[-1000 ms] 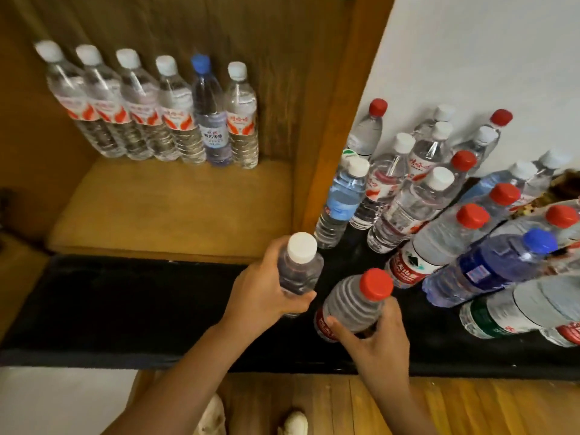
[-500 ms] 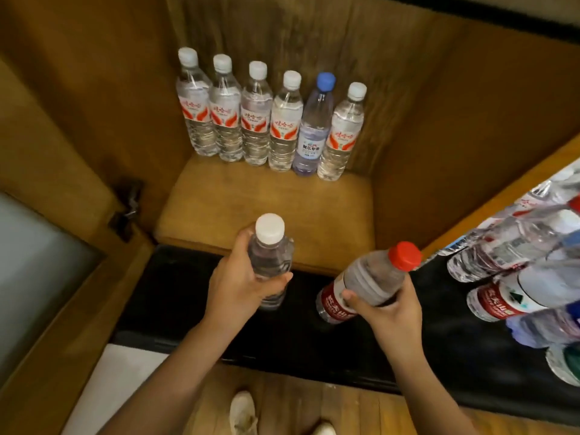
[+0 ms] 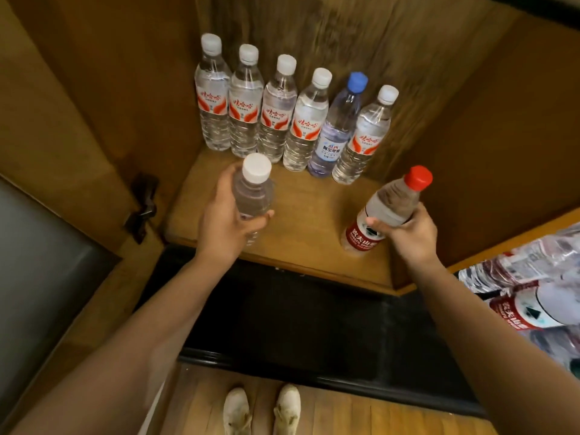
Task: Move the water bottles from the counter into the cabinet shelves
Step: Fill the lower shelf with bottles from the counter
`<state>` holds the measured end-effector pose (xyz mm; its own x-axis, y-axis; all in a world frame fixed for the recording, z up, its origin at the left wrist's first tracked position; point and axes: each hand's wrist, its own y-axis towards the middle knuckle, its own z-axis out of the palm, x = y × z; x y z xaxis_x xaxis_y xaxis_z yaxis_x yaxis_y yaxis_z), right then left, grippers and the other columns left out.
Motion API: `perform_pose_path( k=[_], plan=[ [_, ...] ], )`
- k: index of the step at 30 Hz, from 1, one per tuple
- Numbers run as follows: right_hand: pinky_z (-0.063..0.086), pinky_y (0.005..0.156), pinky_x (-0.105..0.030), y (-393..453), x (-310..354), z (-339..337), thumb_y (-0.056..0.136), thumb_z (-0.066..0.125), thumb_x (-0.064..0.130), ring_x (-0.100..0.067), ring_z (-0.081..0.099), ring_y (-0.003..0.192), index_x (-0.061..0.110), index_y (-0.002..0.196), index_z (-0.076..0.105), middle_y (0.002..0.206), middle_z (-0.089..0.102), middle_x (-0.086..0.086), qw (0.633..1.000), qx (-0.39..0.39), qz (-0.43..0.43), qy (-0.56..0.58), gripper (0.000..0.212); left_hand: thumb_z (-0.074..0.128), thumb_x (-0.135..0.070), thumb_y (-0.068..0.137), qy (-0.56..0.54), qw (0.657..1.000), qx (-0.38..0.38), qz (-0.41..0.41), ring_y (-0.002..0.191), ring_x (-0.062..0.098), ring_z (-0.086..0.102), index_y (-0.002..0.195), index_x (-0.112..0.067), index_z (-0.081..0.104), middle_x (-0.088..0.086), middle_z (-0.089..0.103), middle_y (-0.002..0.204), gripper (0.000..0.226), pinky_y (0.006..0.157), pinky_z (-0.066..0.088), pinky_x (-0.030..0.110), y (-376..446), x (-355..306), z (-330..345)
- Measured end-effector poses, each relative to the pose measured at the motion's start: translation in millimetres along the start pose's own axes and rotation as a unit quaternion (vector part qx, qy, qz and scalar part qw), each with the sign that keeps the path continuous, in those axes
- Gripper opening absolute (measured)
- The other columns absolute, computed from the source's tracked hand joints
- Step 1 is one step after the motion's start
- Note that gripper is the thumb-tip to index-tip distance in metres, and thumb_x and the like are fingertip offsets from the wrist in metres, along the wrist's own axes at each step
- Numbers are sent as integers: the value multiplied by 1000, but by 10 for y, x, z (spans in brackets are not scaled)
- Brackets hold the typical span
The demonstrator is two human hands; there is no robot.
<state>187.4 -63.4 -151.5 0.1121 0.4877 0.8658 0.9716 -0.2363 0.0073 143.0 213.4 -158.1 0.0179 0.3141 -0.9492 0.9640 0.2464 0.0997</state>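
My left hand grips a white-capped water bottle above the wooden cabinet shelf, just in front of the row standing there. My right hand grips a red-capped bottle with a red label, tilted to the right, its base at or just above the shelf near the front right. Several bottles stand in a row against the cabinet's back wall, one of them with a blue cap. More bottles lie blurred on the black counter at the right edge.
The black counter runs along the front of the shelf. Wooden cabinet walls close the shelf in on the left, back and right. A dark hinge sits on the left wall. My white shoes stand on the wooden floor below.
Both hands have carried their bottles forward from over the counter to over the shelf. The view has swung left, so the counter's bottles slid to the right edge.
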Motion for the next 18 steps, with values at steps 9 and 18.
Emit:
perform_pose_path(
  k=[9, 18],
  plan=[
    [48, 95, -36, 496, -18, 115, 66, 81, 10, -21, 57, 110, 12, 123, 48, 120, 59, -5, 996, -49, 45, 51, 66, 84, 0, 55, -52, 993, -104, -23, 92, -25, 49, 116, -23, 33, -16, 47, 106, 82, 74, 38, -5, 99, 88, 31],
    [46, 78, -24, 961, 99, 171, 70, 77, 7, -12, 55, 95, 17, 119, 52, 116, 61, -1, 988, -74, 93, 102, 56, 88, -9, 53, 4, 981, -144, -128, 121, 30, 49, 122, 3, 48, 18, 53, 126, 80, 101, 44, 47, -86, 423, 343]
  ],
)
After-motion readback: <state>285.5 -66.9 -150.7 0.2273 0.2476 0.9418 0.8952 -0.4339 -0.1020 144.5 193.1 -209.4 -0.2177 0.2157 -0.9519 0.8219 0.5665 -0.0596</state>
